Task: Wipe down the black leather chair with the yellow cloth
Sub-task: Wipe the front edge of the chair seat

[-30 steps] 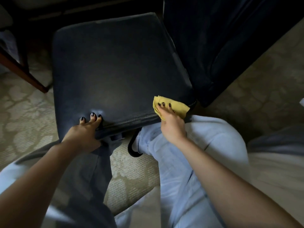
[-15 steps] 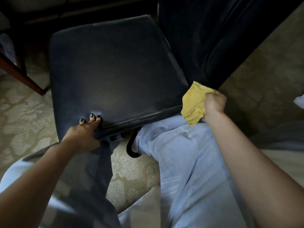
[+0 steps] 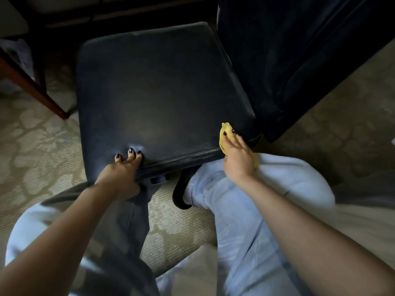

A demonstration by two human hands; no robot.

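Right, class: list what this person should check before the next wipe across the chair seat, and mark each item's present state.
1. Left hand grips the seat by its front edge: ok.
2. Yellow cloth lies on the seat's front right corner: ok.
3. Right hand presses down on the cloth: ok.
4. Cloth clean enough to keep using: cannot tell.
5. Seat free of dust: cannot tell, the light is dim.
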